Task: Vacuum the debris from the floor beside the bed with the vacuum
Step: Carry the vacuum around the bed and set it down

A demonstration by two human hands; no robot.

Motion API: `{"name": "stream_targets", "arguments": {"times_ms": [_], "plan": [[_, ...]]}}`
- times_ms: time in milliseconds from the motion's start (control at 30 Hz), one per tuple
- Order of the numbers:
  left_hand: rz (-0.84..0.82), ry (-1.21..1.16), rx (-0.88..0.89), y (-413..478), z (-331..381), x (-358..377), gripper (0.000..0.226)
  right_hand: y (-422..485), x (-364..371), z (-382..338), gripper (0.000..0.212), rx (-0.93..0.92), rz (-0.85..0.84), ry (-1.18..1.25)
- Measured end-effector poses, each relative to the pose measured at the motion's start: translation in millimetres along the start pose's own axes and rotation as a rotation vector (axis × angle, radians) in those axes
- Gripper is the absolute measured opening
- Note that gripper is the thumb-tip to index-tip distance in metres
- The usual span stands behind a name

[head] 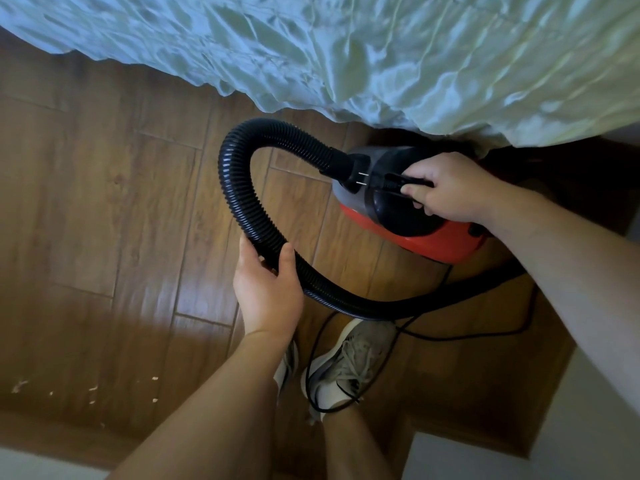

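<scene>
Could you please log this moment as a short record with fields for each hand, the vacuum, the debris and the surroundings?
left hand: left hand wrapped around the black ribbed hose
right hand: right hand gripping the handle on top of the vacuum
vacuum: red and black body on the wooden floor, at the edge of the bed cover
debris: pale crumbs on the floor at lower left, away from the hose
cord: thin black cord trailing across the shoe

One vacuum [408, 206]; one hose [242, 202]; two hands [268, 289]; two shoes [349, 362]
</scene>
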State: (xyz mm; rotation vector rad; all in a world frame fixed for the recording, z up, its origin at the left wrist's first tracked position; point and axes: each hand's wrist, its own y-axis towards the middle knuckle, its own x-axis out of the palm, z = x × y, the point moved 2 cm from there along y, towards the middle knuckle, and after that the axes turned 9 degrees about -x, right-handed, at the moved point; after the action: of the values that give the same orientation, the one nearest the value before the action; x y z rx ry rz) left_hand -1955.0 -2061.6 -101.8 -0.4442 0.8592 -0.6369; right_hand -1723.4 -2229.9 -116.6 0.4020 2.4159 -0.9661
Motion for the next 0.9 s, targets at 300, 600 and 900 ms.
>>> {"name": "stream_targets", "arguments": {"times_ms": [300,600,900], "plan": [[-0.054,-0.015,0.024,-20,8,6,0.033,-5,-13,5,0.020,0.015,-0.007,-0.147],[-0.067,-0.009,0.012,-29,2,-1,0.036,-8,-7,-3,0.041,-0.086,0.069,-0.191],[-0.080,-0.013,0.005,-31,-1,-6,0.041,-6,2,-8,0.029,-0.022,0.206,-0.225]]}}
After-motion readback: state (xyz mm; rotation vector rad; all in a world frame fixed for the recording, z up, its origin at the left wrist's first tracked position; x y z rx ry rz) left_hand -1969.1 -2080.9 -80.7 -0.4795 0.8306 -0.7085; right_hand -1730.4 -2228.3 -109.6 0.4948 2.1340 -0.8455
